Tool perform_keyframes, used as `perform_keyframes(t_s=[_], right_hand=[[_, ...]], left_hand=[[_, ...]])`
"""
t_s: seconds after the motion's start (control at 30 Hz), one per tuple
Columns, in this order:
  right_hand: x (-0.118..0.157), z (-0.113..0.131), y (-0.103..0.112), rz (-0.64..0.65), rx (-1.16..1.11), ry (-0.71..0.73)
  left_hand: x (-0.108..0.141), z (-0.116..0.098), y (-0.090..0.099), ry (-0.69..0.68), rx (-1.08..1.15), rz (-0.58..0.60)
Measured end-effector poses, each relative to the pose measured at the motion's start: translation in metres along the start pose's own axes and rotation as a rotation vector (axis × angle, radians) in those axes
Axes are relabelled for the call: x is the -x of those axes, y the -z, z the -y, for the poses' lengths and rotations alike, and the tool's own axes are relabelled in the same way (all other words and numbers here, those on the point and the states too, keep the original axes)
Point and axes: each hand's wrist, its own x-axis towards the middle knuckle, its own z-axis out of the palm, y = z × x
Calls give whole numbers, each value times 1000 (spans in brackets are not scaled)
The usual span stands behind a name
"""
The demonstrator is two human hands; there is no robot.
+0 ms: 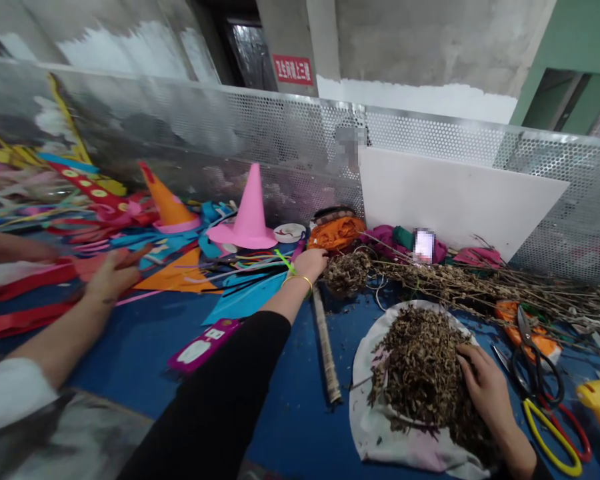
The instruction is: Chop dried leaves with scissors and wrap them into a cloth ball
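We seem to be at a step of tending the heap of dried leaves (420, 370), which lies on a pale cloth (370, 440) on the counter (285, 413). With that heap as the hub of the clock, our right hand (487, 387) rests against its 3 o'clock edge, fingers loosely curled and thumb a little apart, clamped on nothing that we can make out. Our left hand (309, 264) reaches out to 10 o'clock, just beside a tangled dry clump (349, 275); its fingers look drawn in, but we cannot tell whether they grip anything. The next move, as we judge it, calls for a light touch, since loose leaves could spill off the cloth.

The counter is blue and crowded: a pale rod (327, 350) at 9 o'clock, dried stems (455, 283) at 1, scissors (527, 335) at 3, a pink cone (250, 213) at 10. Another person's hand (111, 275) is between 9 and 10. Behind stands a perforated metal panel (290, 127), with a white board (455, 193) near 12 and a red sign (293, 69) at 11.
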Motion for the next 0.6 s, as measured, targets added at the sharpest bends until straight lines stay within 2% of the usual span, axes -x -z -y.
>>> perform_keyframes(t_s=[0.27,0.47,0.6], right_hand=[[2,5,-2,10,100,50],[2,5,-3,28,136,63],[3,4,-5,12,136,54]], left_hand=[[-32,5,-20,6,-183,80],[-38,6,-26,-8,-196,53],[-35,7,-21,-9,-160,7]])
